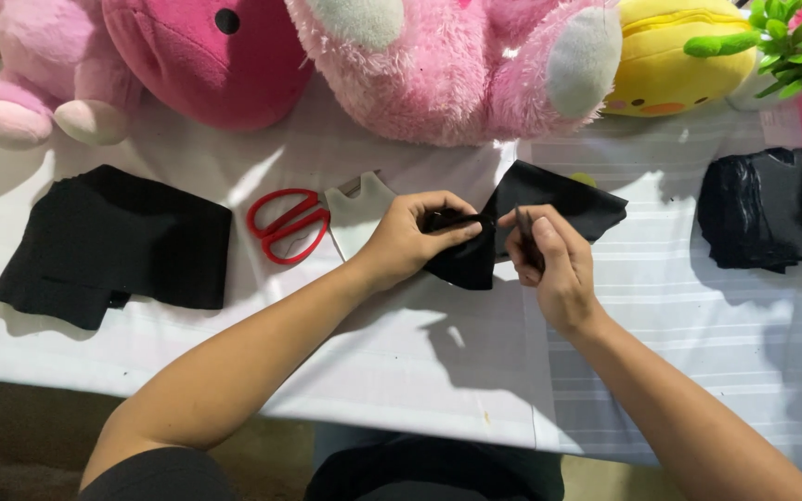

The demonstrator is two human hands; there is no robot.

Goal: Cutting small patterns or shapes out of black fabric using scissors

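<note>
Both hands busy mid-worktop: left hand (410, 237) pinching the near-left end of a small black fabric piece (549, 209), right hand (549, 260) clamped on a thin dark strip or tool, can't tell which, right against the same cloth. Fabric stretched out from the fingers up and to the far right, long axis slanting that way, so closer to the right hand overall. Just left of the left hand: a pale card template (355, 209), then red scissors (288, 225). Further left, a bigger black fabric stack (113, 246); far right, a shiny black bundle (770, 209). Pink plush toys (457, 65) and a yellow plush (675, 56) along the far edge of the white worktop (438, 371).
</note>
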